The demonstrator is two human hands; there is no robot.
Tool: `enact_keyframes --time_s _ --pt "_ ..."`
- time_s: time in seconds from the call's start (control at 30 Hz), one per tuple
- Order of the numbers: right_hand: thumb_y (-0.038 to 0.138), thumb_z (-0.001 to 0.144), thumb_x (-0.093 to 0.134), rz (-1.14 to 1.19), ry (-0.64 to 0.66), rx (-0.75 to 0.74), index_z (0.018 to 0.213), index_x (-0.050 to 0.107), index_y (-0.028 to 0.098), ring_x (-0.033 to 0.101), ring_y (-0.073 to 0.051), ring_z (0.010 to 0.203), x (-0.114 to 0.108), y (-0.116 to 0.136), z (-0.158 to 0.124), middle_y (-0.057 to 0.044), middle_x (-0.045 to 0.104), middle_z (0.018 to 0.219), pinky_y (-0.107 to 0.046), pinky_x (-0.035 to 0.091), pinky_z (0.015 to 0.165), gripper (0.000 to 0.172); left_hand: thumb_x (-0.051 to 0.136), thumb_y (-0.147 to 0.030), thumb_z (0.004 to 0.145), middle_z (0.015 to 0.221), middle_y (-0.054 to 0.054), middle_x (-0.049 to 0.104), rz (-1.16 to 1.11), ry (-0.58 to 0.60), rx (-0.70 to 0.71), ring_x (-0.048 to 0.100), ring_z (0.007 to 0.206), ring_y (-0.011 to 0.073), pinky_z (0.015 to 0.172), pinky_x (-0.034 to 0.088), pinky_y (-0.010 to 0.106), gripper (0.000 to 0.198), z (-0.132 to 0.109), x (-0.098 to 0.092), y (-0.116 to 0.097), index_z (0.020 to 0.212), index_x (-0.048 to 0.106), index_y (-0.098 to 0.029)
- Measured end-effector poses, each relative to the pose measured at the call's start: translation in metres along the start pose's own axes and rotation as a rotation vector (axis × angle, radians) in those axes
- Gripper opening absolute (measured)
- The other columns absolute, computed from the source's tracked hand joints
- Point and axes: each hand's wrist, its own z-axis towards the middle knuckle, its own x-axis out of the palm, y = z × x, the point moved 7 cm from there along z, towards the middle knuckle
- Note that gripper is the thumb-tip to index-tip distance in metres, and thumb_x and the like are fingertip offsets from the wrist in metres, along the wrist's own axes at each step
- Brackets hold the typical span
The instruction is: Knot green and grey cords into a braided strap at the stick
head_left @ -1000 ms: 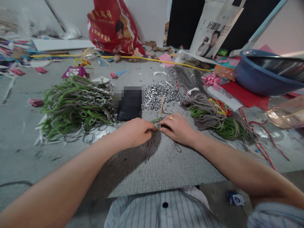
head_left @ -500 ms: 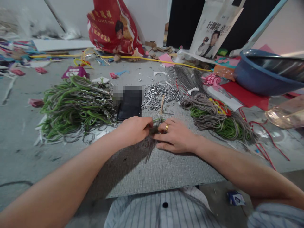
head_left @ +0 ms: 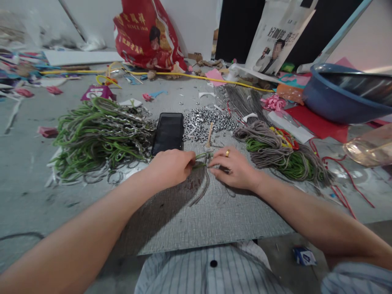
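Note:
Green and grey cords (head_left: 200,160) run between my two hands above the grey table mat. My left hand (head_left: 174,166) is closed around their left part, with its fingertips turned from view. At the other side my right hand (head_left: 234,169), with a gold ring, pinches the cords where they cross. Loose grey ends (head_left: 202,192) hang down toward me onto the mat. Just beyond the hands lie a small wooden stick (head_left: 210,134) and a spread of metal nuts (head_left: 211,118). A black phone (head_left: 168,132) lies flat behind my left hand.
A heap of green and grey cords with metal pieces (head_left: 101,136) lies left. Bundled cords (head_left: 275,151) and a blue basin (head_left: 333,98) are at right. A red bag (head_left: 147,36) stands at the back, behind a yellow cable (head_left: 196,76).
My right hand has shifted slightly right and its fingers have drawn apart from my left. More of the cords and their loose grey ends now show between the hands.

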Motion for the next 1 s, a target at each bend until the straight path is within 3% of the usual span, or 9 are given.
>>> enact_keyframes --time_s 0.13,0.33,0.5,0.6,0.77,1.0 --pt "0.029 0.082 0.048 -0.087 -0.007 0.073 0.087 0.063 0.018 0.053 -0.018 0.086 -0.001 -0.011 0.000 -0.007 0.061 0.086 -0.033 0.039 0.076 0.019 0.032 -0.032 0.082 0.081 0.005 0.063 0.005 -0.066 -0.008 0.060 0.071 0.0198 0.053 0.039 0.026 0.030 -0.003 -0.007 0.000 0.077 0.060 -0.020" --pt "0.033 0.085 0.044 -0.154 0.126 -0.093 0.104 0.059 0.019 0.047 -0.022 0.103 0.006 0.010 -0.002 -0.008 0.060 0.109 -0.038 0.034 0.085 0.028 0.026 -0.037 0.085 0.083 0.007 0.061 0.031 -0.121 -0.116 0.061 0.071 0.0216 0.056 0.041 0.029 0.042 -0.008 -0.020 0.008 0.070 0.061 -0.018" --pt "0.042 0.087 0.040 -0.225 0.263 -0.128 0.120 0.050 0.019 0.032 -0.025 0.122 0.017 0.019 -0.003 -0.010 0.048 0.129 -0.046 0.023 0.096 0.043 0.034 -0.044 0.080 0.070 0.008 0.063 0.068 -0.012 -0.142 0.061 0.067 0.0250 0.054 0.041 0.031 0.038 -0.009 -0.017 0.015 0.067 0.059 -0.019" --pt "0.047 0.086 0.038 -0.232 0.331 -0.121 0.127 0.044 0.018 0.028 -0.026 0.125 0.023 0.019 -0.004 -0.010 0.045 0.133 -0.049 0.017 0.100 0.051 0.043 -0.050 0.073 0.072 0.007 0.065 0.076 0.077 -0.093 0.061 0.067 0.0243 0.054 0.041 0.030 0.034 -0.012 -0.011 0.018 0.069 0.058 -0.020" --pt "0.051 0.085 0.038 -0.192 0.398 -0.152 0.126 0.044 0.017 0.028 -0.027 0.126 0.029 0.023 -0.004 -0.008 0.045 0.133 -0.054 0.012 0.101 0.054 0.050 -0.032 0.067 0.080 0.008 0.066 0.094 0.173 0.000 0.062 0.069 0.0276 0.051 0.041 0.032 0.017 -0.018 -0.003 0.021 0.075 0.059 -0.021" --pt "0.050 0.085 0.037 -0.154 0.431 -0.134 0.125 0.045 0.018 0.030 -0.027 0.125 0.031 0.022 -0.004 -0.008 0.047 0.132 -0.056 0.009 0.101 0.052 0.044 -0.018 0.067 0.073 0.009 0.065 0.156 0.227 0.016 0.061 0.064 0.0275 0.051 0.040 0.034 0.016 -0.023 0.000 0.018 0.066 0.060 -0.021"
